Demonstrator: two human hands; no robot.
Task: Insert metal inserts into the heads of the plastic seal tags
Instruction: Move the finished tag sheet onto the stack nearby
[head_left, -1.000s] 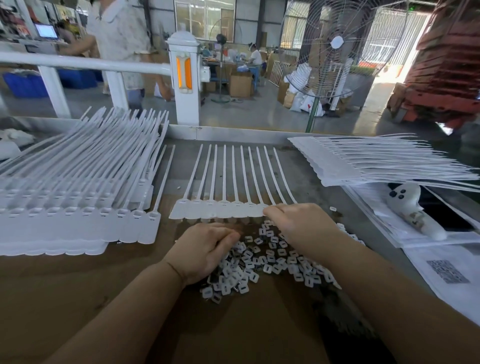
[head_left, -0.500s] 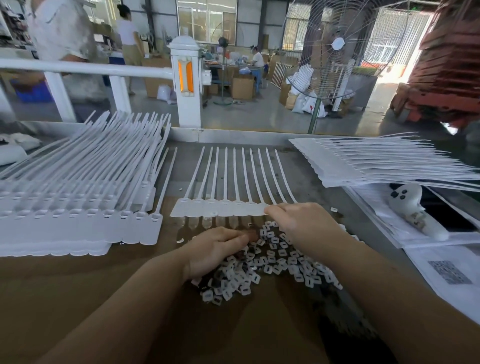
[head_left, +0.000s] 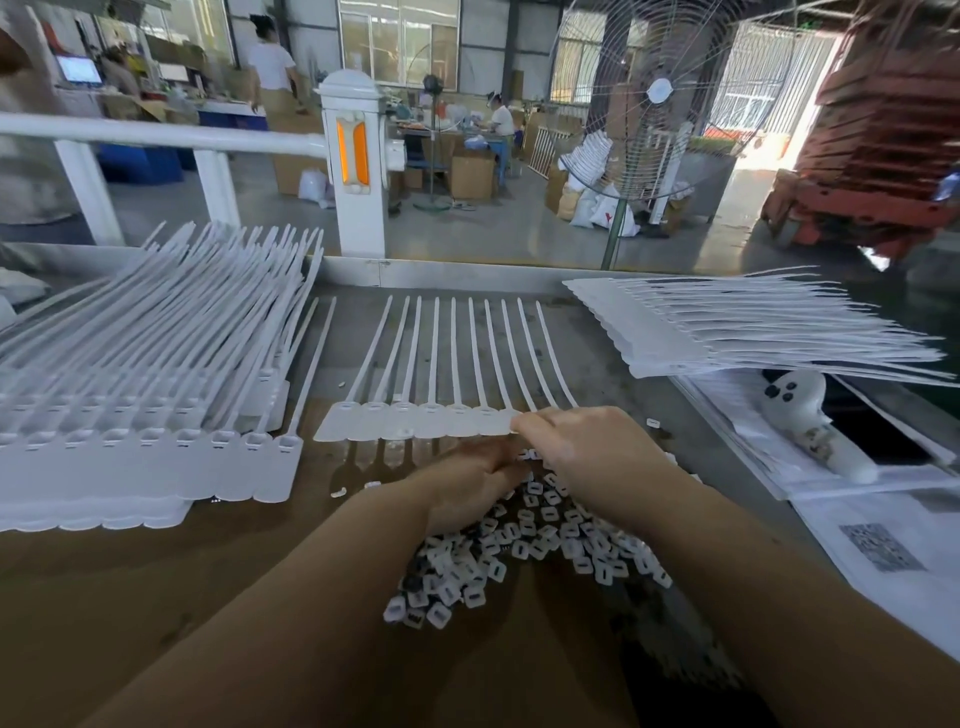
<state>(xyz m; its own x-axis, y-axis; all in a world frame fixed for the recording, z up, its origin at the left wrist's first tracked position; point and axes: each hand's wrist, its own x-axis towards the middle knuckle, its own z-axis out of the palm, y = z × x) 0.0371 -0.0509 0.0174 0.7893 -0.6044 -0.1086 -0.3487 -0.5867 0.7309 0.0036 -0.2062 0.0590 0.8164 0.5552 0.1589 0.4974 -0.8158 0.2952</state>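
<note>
My right hand sits at the right end of the joined row of seal tags, fingers curled over, tips pinching the row's last head. The row lies mid-counter, its ten tails fanned toward the far edge.

My left hand has come forward since a second ago. Then it lay flat on the near-left part of the insert pile; now it is up just under the row's heads, close beside my right hand. Its fingers are curled inward, tips hidden behind the knuckles. I cannot tell whether they pinch an insert.

The pile of inserts spreads from under both hands toward the near edge, small white squares with dark slots. More of its near-left part shows now that my left hand is off it. A few strays lie left of the pile.

The row itself has not shifted. My right hand is in the same spot as before.

Stacked tags at the counter's left side, heads toward me. Another stack at the right far corner, tails pointing right. Below it, a white controller on printed sheets.

Behind the far edge: white railing, standing fan. A person in a white top now stands far left in the background; a second ago someone in white stood nearer the rail
</note>
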